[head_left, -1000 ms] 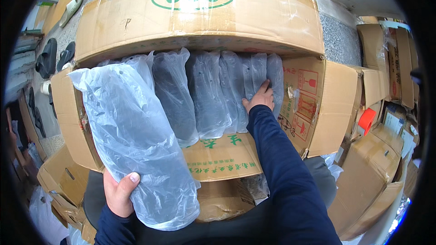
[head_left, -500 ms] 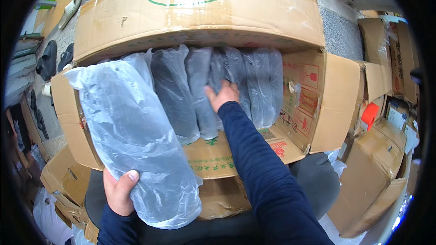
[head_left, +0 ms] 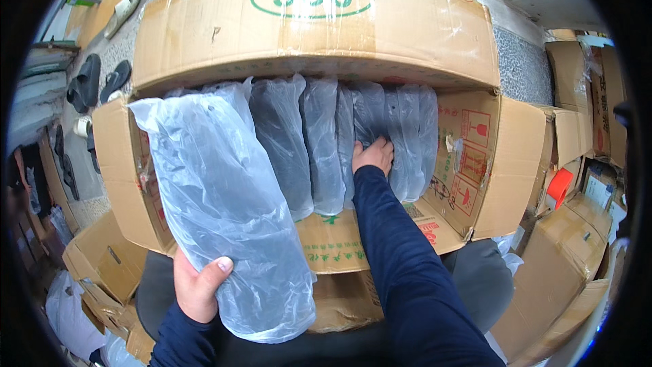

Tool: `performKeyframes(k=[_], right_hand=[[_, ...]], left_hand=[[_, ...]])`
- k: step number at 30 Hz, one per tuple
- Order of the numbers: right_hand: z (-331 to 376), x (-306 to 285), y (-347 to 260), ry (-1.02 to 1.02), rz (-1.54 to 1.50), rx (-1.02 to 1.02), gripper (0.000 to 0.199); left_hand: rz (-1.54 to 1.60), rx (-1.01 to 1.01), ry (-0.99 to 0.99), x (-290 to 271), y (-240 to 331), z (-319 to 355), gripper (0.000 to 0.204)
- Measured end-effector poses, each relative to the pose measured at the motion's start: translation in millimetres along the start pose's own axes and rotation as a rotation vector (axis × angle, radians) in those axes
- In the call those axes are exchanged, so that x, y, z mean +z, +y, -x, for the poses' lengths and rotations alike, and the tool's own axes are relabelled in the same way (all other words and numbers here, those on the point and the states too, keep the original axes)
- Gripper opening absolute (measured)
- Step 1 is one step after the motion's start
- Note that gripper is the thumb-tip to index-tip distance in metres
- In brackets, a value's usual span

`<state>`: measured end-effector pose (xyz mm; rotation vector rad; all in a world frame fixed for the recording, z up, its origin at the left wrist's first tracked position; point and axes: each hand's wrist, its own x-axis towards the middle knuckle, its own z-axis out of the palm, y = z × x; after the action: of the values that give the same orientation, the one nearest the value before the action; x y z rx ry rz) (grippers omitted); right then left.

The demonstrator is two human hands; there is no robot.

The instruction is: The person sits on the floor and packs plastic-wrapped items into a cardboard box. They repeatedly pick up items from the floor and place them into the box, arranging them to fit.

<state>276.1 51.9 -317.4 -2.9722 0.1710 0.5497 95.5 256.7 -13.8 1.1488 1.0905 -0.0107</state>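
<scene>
My left hand [head_left: 198,285] grips the lower left edge of a long dark bundle in cloudy plastic [head_left: 224,211], its thumb on top. The bundle lies slanted over the left part of an open cardboard box [head_left: 312,34]; what is inside the plastic is too veiled to name. My right hand [head_left: 373,155] reaches into the box, its bent fingers and thumb apart against the plastic-wrapped bundles [head_left: 324,149] standing in a row. The fingertips are partly lost among the wraps, and no bundle is clearly held by that hand.
The box's side flaps [head_left: 513,163] are folded outward. More cartons [head_left: 553,272] stand at the right, with an orange-red tape roll [head_left: 559,187] among them. Another open carton [head_left: 109,258] is at the lower left. Dark slippers [head_left: 85,85] lie on the floor at the far left.
My right hand has shifted to the right along the row of bundles. The left hand still holds its bundle. The whole view has moved slightly.
</scene>
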Motion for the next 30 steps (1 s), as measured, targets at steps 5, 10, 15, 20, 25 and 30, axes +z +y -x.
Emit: performKeyframes(k=[5, 10, 15, 20, 25, 30], right_hand=[[-28, 7, -3, -0.286, -0.01, 0.067, 0.095], [-32, -9, -22, -0.44, 0.183, 0.153, 0.112], [-31, 2, 8, -0.27, -0.134, 0.078, 0.11], [-52, -9, 14, -0.48, 0.069, -0.021, 0.084], [-47, -73, -5, -0.417, 0.242, -0.078, 0.084], [-21, -59, -16, -0.332, 0.362, -0.002, 0.084]], left_hand=[[0.01, -0.015, 0.011, -4, 3, 0, 0.068], [0.019, -0.033, 0.031, -1, 7, 1, 0.068], [0.011, -0.059, 0.03, -5, 4, 2, 0.066], [-0.001, -0.042, 0.008, 0, 5, 1, 0.064], [-0.002, -0.014, 0.018, -1, 4, 0, 0.067], [0.062, -0.045, 0.015, -3, 6, 5, 0.068]])
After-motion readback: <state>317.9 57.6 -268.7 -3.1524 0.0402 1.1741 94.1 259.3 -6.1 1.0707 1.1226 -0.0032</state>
